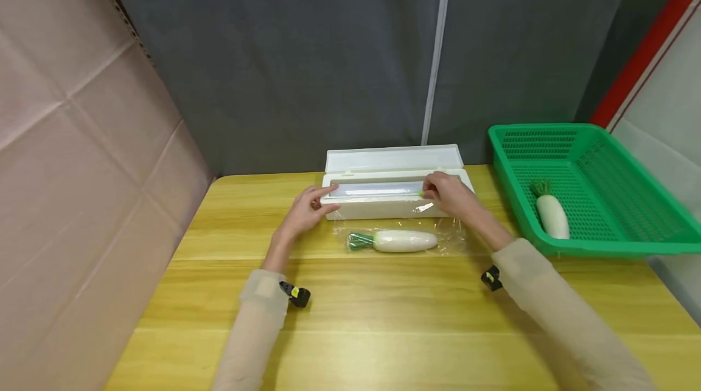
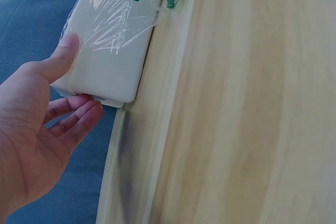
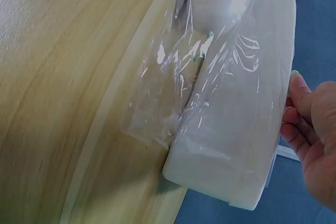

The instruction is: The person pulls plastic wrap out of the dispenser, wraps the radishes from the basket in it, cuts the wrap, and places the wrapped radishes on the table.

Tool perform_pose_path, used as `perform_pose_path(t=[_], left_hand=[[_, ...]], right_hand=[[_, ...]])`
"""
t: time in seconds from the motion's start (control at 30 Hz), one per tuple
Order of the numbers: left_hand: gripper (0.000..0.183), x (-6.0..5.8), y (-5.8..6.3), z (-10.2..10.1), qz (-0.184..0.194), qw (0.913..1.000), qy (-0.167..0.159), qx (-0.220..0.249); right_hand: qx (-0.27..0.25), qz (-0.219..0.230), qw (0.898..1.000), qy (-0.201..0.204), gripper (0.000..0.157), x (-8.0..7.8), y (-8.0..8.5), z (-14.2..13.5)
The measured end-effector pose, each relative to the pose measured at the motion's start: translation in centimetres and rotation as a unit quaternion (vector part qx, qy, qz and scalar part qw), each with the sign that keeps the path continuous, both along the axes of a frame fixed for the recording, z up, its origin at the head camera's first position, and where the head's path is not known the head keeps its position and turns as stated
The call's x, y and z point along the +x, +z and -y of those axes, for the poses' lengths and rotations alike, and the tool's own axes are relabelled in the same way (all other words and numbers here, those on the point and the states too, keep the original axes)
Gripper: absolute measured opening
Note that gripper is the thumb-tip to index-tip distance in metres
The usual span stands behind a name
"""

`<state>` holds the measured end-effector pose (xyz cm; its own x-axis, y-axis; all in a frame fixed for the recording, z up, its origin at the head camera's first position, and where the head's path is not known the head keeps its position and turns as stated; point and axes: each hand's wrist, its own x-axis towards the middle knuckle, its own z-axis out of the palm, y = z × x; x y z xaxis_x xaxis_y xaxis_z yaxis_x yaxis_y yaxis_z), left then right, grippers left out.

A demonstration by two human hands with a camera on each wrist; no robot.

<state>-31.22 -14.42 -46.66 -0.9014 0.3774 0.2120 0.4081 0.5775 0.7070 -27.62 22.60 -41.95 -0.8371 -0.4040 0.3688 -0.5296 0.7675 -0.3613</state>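
Note:
A white cling film box (image 1: 378,210) stands at the back of the table, its lid (image 1: 394,160) tipped back and a film roll (image 1: 378,189) inside. Clear film (image 3: 152,114) hangs over the box's front edge and spreads onto the table around a white radish (image 1: 405,241) with green leaf stubs. My left hand (image 1: 305,211) holds the box's left end, thumb on the front wall (image 2: 105,72) and fingers at the end. With thumb and fingers, my right hand (image 1: 451,193) pinches a small green slider (image 1: 420,193) at the box's front edge; the fingers partly hide it.
A green plastic basket (image 1: 613,249) sits at the right of the wooden table (image 1: 350,342), with another white radish (image 1: 553,216) in it. A dark grey curtain (image 1: 274,75) hangs right behind the table. Pale cloth (image 1: 87,196) covers the left side.

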Motion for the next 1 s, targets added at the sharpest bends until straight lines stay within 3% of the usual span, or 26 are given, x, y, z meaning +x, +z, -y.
perform_pose_path(t=[0.2, 1.0], left_hand=[[0.053, 0.1, 0.1, -0.1, -0.005, 0.9999, -0.012, 0.002], [0.053, -0.1, -0.1, 0.2, -0.017, 0.9998, -0.012, -0.003]], right_hand=[[-0.011, -0.01, 1.0, -0.002, 0.012, 0.2, -0.2, -1.1], [-0.003, -0.025, 1.0, -0.017, 0.011, 1.0, -0.1, -5.6]])
